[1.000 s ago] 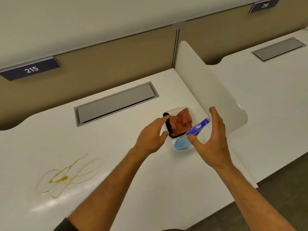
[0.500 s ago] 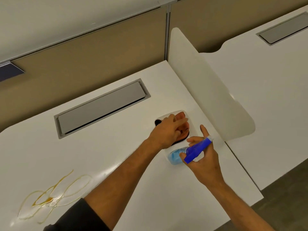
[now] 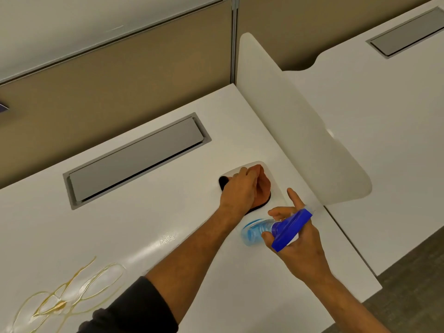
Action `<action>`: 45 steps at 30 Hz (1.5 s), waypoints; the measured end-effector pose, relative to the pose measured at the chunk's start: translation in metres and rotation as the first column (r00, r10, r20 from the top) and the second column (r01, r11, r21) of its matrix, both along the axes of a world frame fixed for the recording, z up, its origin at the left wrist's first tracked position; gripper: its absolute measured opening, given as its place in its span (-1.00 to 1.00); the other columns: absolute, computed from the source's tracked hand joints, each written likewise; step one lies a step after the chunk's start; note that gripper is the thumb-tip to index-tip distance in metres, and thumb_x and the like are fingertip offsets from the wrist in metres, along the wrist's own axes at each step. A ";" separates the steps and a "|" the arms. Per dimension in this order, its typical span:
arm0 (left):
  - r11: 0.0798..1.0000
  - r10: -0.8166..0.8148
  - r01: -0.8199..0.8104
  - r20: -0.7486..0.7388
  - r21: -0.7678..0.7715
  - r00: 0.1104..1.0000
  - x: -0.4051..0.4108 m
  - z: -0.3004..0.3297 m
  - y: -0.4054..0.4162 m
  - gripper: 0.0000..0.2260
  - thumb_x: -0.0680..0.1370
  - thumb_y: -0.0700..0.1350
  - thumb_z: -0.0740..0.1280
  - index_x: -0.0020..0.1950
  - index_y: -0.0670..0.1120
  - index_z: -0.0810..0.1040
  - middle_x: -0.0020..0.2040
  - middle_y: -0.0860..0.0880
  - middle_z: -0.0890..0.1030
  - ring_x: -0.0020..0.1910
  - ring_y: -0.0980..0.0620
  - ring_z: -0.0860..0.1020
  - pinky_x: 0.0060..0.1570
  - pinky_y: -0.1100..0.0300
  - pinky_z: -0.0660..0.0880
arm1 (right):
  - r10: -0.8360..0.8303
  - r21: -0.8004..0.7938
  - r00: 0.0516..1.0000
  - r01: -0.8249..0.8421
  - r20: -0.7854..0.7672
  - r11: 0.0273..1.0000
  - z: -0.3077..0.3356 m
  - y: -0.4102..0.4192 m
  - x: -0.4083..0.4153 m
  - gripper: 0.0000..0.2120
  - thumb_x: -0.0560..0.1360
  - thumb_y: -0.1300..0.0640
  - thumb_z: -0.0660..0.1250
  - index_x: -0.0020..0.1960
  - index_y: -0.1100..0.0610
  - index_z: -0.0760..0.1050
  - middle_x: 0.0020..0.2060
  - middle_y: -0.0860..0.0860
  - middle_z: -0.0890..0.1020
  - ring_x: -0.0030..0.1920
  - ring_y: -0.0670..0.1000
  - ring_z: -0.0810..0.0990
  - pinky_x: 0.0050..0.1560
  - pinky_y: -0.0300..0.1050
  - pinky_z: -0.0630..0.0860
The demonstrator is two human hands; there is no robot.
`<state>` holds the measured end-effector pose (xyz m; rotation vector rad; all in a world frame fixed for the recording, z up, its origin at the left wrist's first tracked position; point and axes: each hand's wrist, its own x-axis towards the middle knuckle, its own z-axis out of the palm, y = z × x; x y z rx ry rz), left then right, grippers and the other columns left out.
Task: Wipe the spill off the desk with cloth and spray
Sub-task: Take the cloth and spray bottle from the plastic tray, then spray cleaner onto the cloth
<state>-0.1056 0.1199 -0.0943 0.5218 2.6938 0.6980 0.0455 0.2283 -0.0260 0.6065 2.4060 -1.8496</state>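
I am looking at an open-plan office. Two white desks (image 3: 144,212) stand side by side, split by a rounded white divider panel (image 3: 300,131). Each has a grey cable-access flap (image 3: 134,159) set flush into its top. A tan fabric partition (image 3: 120,75) runs along the back, and grey carpet (image 3: 413,292) covers the floor.

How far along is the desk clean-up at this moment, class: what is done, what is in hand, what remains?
Done: nothing wiped; the amber spill lies whole on the desk. In hand: the left hand is closed on the orange cloth, and the right hand grips the blue spray bottle. Left: carry both over, spray, wipe.
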 end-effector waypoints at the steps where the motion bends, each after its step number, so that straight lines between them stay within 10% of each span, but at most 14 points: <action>1: 0.998 0.030 -0.030 0.009 0.056 1.000 0.000 0.005 -0.002 -0.75 0.66 -0.10 0.27 0.30 -0.16 0.53 0.18 -0.17 0.59 0.05 -0.15 0.62 0.04 0.09 0.57 | 0.000 0.000 1.000 0.000 -0.007 1.000 0.000 0.000 0.000 -0.35 0.28 0.29 0.59 0.14 -0.19 0.35 0.11 0.12 0.60 0.03 0.13 0.63 -0.02 -0.01 0.64; 7: 0.968 0.049 -0.061 0.057 0.245 0.997 -0.006 0.069 -0.025 -0.80 0.54 -0.33 0.32 -0.04 -0.04 0.59 0.03 -0.02 0.58 -0.04 -0.01 0.58 -0.09 0.21 0.56 | -0.042 0.014 0.997 0.043 -0.058 0.999 0.005 -0.003 0.009 -0.31 0.32 0.33 0.58 0.23 -0.15 0.32 0.07 0.10 0.62 0.04 0.12 0.63 -0.03 -0.16 0.63; 19: 0.955 -0.044 0.066 -0.083 0.288 0.996 0.009 0.246 -0.120 -0.53 0.38 -0.46 0.23 0.09 -0.02 0.67 0.10 -0.01 0.59 0.08 -0.01 0.55 -0.01 0.15 0.57 | -0.117 -0.044 0.930 0.108 -0.350 0.993 0.053 -0.026 0.015 -0.40 0.40 0.45 0.44 0.21 -0.10 0.38 0.09 0.02 0.55 0.01 0.08 0.60 -0.04 -0.38 0.58; 23: 0.962 -0.025 0.039 -0.056 0.270 0.998 0.018 0.304 -0.180 -0.52 0.37 -0.45 0.24 0.11 -0.04 0.69 0.09 0.00 0.58 0.03 -0.09 0.58 -0.07 0.06 0.62 | -0.096 -0.060 0.865 0.076 -0.492 0.995 0.113 -0.054 0.006 -0.61 0.39 0.07 0.45 0.16 -0.07 0.41 -0.04 -0.28 0.58 -0.08 -0.07 0.61 -0.13 -0.41 0.56; 27: 0.977 0.019 -0.004 -0.064 0.213 0.998 0.033 0.354 -0.244 -0.49 0.35 -0.47 0.22 0.13 -0.04 0.69 0.04 0.03 0.61 0.01 -0.14 0.61 -0.13 0.12 0.64 | 0.039 -0.056 0.848 -0.081 -0.528 0.995 0.162 -0.099 0.004 -0.57 0.40 -0.25 0.35 0.05 0.07 0.51 -0.20 -0.05 0.62 -0.24 -0.08 0.60 -0.22 -0.35 0.58; 37: 0.990 0.110 -0.105 -0.048 0.099 0.993 0.088 0.426 -0.384 -0.58 0.42 -0.45 0.32 0.06 0.01 0.69 0.17 -0.06 0.56 0.04 -0.16 0.61 -0.26 0.19 0.65 | 0.278 -0.087 0.786 -0.386 -0.552 0.918 0.212 -0.241 0.035 -0.70 0.42 -0.24 0.29 -0.11 0.00 0.49 -0.42 -0.08 0.59 -0.40 -0.10 0.58 -0.37 -0.39 0.52; 42: 0.989 0.144 -0.145 -0.041 -0.008 0.989 0.110 0.446 -0.430 -0.57 0.43 -0.39 0.36 0.04 0.14 0.69 0.19 -0.11 0.58 0.08 -0.26 0.64 -0.12 -0.20 0.68 | 0.311 -0.017 0.755 -0.392 -0.577 0.920 0.214 -0.285 0.060 -0.81 0.53 -0.12 0.35 -0.15 -0.03 0.48 -0.37 -0.08 0.58 -0.28 0.03 0.57 -0.32 -0.33 0.56; 45: 0.987 0.160 -0.160 -0.036 0.008 0.986 0.121 0.449 -0.448 -0.56 0.43 -0.39 0.38 0.01 0.15 0.70 0.19 -0.03 0.57 0.06 -0.18 0.64 -0.15 0.00 0.70 | 0.238 -0.059 0.773 -0.335 -0.588 0.941 0.221 -0.307 0.076 -0.78 0.47 -0.20 0.31 -0.17 -0.07 0.47 -0.37 -0.12 0.59 -0.26 -0.01 0.59 -0.32 -0.36 0.56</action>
